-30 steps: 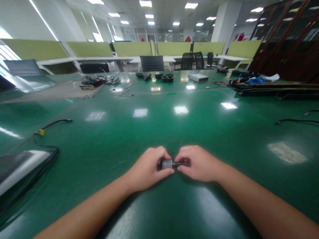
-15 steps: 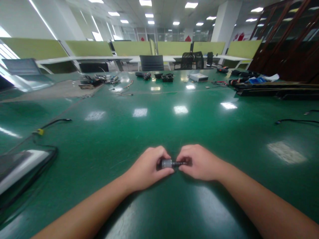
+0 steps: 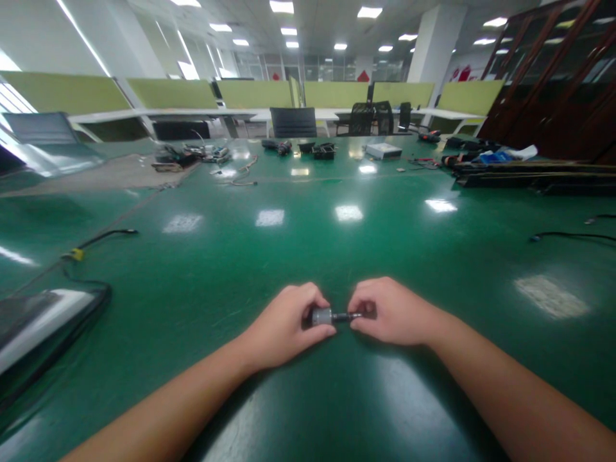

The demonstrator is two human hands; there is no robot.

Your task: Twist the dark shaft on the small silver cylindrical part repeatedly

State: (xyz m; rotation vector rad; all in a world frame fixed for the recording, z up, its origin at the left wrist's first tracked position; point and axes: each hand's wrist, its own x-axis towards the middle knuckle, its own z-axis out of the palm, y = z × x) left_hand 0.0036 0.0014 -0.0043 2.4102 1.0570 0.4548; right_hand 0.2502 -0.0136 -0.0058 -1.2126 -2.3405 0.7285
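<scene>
Green surface beneath two working hands

Glossy green surface (image 3: 308, 250) fills the room's foreground, with pale green partitions (image 3: 255, 94) and dark chairs (image 3: 293, 122) beyond. Low in the view, a grey cylinder (image 3: 322, 316) lies sideways within the left hand (image 3: 319, 319), gripped between its thumb and fingers. From the cylinder's right end, a narrow dark shaft (image 3: 341, 317) points towards the right hand (image 3: 357, 317). That hand is curled, thumb and fingers around the shaft's far end; whether they grip it, I cannot tell. Well apart, a black cable (image 3: 108, 237) lies to the left and a pale box (image 3: 384, 151) near the far edge
</scene>
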